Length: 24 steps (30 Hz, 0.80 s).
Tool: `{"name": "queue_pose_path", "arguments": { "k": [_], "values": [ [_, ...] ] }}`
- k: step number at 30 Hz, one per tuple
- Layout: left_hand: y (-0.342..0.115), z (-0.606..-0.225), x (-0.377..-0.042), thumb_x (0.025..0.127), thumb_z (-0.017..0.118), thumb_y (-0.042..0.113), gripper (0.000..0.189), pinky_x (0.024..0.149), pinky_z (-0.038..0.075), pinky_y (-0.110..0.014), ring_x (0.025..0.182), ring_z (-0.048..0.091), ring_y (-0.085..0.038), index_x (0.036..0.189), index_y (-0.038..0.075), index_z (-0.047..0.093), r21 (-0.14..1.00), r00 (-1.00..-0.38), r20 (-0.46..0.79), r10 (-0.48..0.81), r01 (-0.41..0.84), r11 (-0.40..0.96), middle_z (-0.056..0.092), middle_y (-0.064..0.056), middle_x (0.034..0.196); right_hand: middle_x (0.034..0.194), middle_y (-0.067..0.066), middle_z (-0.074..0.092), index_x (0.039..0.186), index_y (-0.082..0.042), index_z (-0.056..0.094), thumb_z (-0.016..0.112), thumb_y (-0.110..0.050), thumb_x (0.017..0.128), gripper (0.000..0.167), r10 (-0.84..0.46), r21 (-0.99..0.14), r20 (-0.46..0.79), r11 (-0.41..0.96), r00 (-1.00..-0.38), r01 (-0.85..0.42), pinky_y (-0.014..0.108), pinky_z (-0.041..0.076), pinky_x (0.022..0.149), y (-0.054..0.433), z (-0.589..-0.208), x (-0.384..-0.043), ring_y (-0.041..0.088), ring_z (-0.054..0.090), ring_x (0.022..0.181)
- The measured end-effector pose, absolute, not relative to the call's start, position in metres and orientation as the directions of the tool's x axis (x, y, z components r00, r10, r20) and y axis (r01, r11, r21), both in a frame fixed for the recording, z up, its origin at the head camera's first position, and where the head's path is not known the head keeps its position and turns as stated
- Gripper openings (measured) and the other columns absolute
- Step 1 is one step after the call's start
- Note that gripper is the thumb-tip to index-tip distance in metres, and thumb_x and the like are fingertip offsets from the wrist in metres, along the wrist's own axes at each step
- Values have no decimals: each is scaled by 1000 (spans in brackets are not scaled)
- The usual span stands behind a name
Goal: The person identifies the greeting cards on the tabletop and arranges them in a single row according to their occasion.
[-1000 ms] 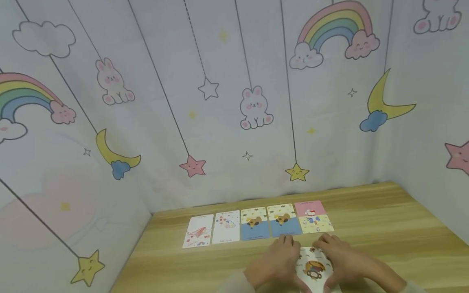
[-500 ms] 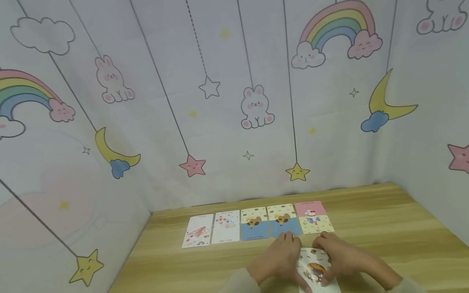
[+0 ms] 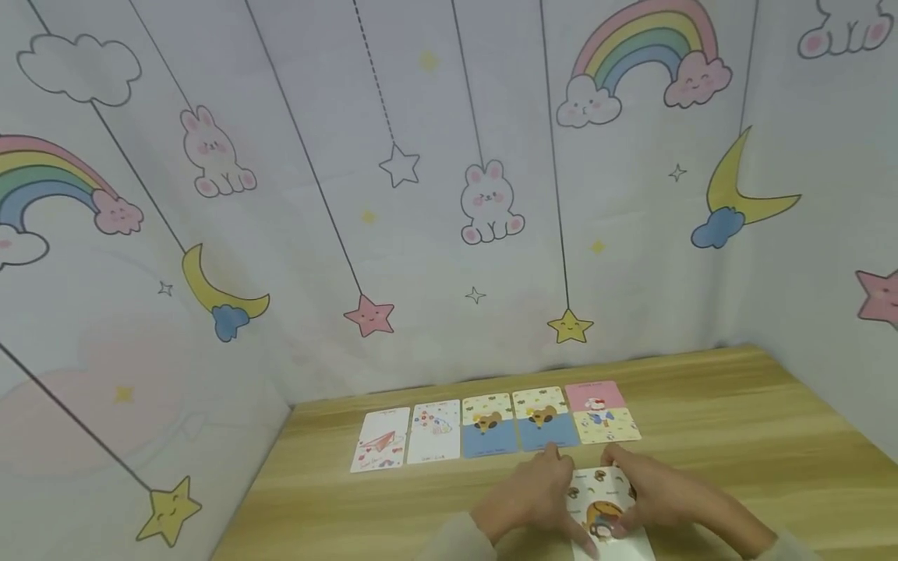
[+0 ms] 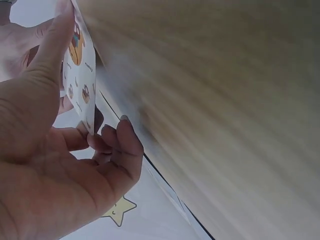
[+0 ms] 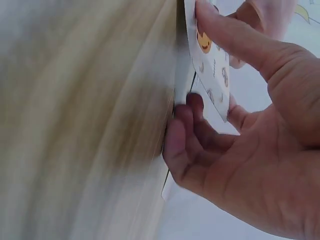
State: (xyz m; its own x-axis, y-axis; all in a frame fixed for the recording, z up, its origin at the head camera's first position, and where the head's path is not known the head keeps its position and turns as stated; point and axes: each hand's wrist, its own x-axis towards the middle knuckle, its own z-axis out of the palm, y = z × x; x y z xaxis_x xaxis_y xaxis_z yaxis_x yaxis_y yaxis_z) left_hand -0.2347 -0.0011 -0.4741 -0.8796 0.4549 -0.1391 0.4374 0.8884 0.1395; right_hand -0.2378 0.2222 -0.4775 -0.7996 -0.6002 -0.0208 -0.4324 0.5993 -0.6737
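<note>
A white card (image 3: 603, 506) printed with a brown cartoon figure and small brown motifs is held between both hands, low in the head view. My left hand (image 3: 529, 495) grips its left side, with the thumb lying along the face. On the opposite side my right hand (image 3: 662, 495) holds the card, its thumb on the printed figure. In the left wrist view the card (image 4: 82, 87) stands slightly off the table, fingertips at its far corner. The right wrist view shows the remaining right fingers curled near the tabletop, below the card (image 5: 212, 75).
Several cards lie face up in a row beyond the hands: a paper-plane card (image 3: 381, 440), a flowery white card (image 3: 433, 432), two blue-and-yellow dog cards (image 3: 489, 425) and a pink-and-yellow card (image 3: 603, 413). The wooden table (image 3: 316, 506) meets a patterned cloth wall (image 3: 435, 343).
My right thumb has moved from the card's near edge up onto its printed figure. Both hands stay around the card, and the row of cards is unchanged.
</note>
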Motion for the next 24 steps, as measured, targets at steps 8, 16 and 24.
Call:
{"name": "queue_pose_path", "arguments": {
  "k": [8, 16, 24],
  "values": [
    [-9, -473, -234, 60, 99, 57, 91, 85, 60, -26, 92, 60, -8, 131, 16, 59, 371, -888, -145, 437, 360, 856, 58, -2, 124, 94, 10, 71, 125, 7, 53, 84, -3, 83, 53, -603, -860, -79, 444, -794, -252, 25, 54, 64, 232, -477, -237, 12, 65, 82],
    [-20, -471, -243, 82, 91, 19, 56, 74, 53, -20, 76, 61, -3, 128, 10, 60, 730, -874, -114, 472, 248, 636, 69, 6, 90, 84, 4, 68, 103, 12, 58, 78, -5, 91, 29, -572, -942, -57, 303, -818, -146, 26, 57, 59, 249, -475, -239, 7, 65, 75],
    [-18, -463, -252, 92, 81, 25, 21, 85, 54, -27, 87, 65, -3, 106, 15, 70, 896, -888, -89, 451, 126, 425, 78, 2, 86, 90, 0, 73, 110, 9, 63, 78, -16, 95, 33, -423, -956, -72, 287, -903, -58, 33, 63, 72, 266, -462, -244, 9, 72, 80]
  ]
}}
